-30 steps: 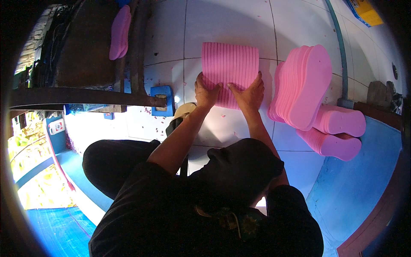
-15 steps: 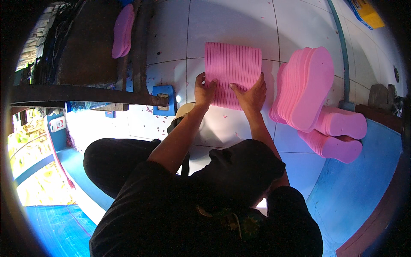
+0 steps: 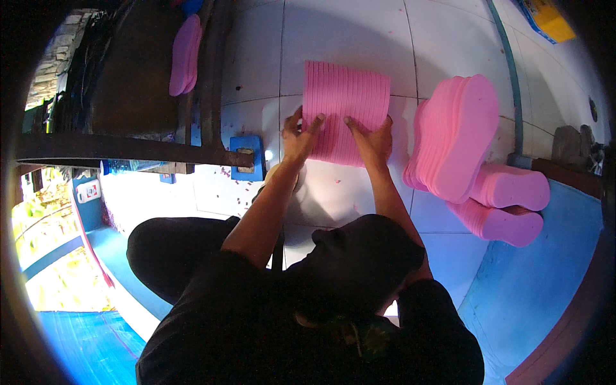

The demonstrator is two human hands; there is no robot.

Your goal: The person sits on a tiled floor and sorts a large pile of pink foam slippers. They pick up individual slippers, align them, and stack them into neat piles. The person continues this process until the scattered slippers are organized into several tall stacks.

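Between my two hands stands a row of pink foam soles (image 3: pixel 346 90), set on edge and pressed side by side on the tiled floor. My left hand (image 3: pixel 301 136) grips the row's left side, thumb over the top edges. On the opposite side my right hand (image 3: pixel 376 142) curls round the outermost sole, with its thumb also on top. Just right of it leans a fanned stack of pink soles (image 3: pixel 467 131). Two more pink bundles, an upper one (image 3: pixel 516 186) and a lower one (image 3: pixel 510 224), lie beside that stack.
A dark bench frame (image 3: pixel 128 147) reaches in from the left, its leg end at a blue block (image 3: pixel 255 160). More pink soles (image 3: pixel 185 58) rest on the bench. Small scraps dot the white floor tiles (image 3: pixel 346 32). A yellow and blue box (image 3: pixel 548 22) is far right.
The row of soles has shifted slightly left, and the dark gaps between the soles look narrower. My left hand has moved slightly left with it; both hands keep hold.
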